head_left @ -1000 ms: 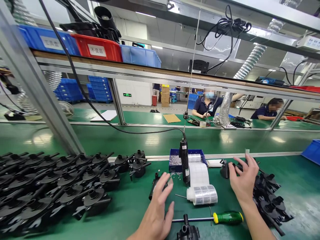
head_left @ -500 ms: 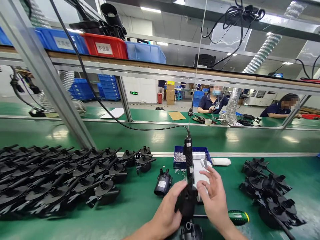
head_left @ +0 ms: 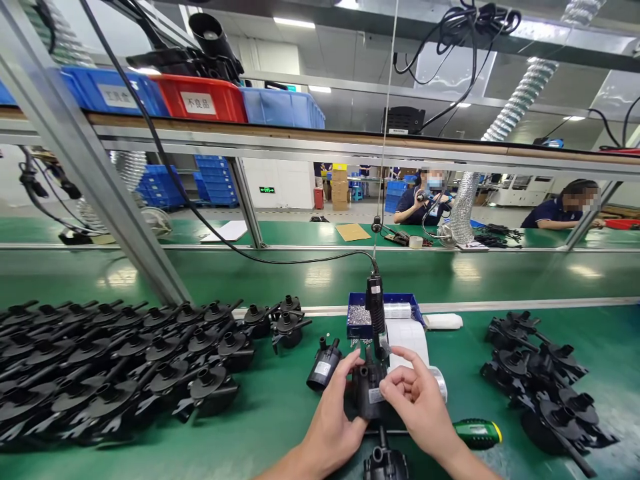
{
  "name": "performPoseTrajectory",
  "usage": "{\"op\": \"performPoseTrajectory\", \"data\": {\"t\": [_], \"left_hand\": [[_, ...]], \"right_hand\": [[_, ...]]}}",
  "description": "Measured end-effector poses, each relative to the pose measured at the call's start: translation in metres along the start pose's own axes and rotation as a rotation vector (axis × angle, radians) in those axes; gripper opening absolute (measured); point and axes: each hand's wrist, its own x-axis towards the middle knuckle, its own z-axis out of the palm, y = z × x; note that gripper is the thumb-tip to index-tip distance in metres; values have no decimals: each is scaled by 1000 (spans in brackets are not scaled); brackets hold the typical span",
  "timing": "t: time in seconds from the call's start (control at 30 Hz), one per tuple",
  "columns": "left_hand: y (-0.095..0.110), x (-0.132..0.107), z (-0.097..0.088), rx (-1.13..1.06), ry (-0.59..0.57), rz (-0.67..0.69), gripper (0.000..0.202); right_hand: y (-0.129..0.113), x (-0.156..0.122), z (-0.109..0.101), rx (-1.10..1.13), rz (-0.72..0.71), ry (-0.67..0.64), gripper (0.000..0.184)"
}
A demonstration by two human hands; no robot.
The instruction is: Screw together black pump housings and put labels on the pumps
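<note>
Holding black housing [head_left: 367,381] | hands [head_left: 334,415] on either side | right fingertips [head_left: 389,391] at label [head_left: 375,396]

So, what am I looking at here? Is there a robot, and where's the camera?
No robot here, just a person's two bare hands! The camera sits on that person's head, looking forward and down. The left hand holds a black part with a pale label on it. The right hand has its fingers close by the label; I can't tell whether they grip anything. On the green table are rows of black parts to the left, more to the right, a green-handled screwdriver and a blue box with tiny shiny pieces inside. A black tool hangs upright near the middle.
</note>
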Motion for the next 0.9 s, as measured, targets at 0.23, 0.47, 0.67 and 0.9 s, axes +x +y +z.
{"op": "performPoseTrajectory", "data": {"t": [0.23, 0.47, 0.67, 0.9], "left_hand": [[-2, 0, -1, 36, 8, 25, 81], [-1, 1, -2, 62, 17, 26, 81], [-2, 3, -1, 55, 13, 18, 80], [-4, 0, -1, 41, 32, 40, 79]], "right_hand": [[13, 0, 0, -30, -13, -5, 77], [17, -3, 0, -90, -38, 17, 72], [20, -4, -1, -266, -162, 47, 57], [2, -6, -1, -836, -912, 48, 47]]}}
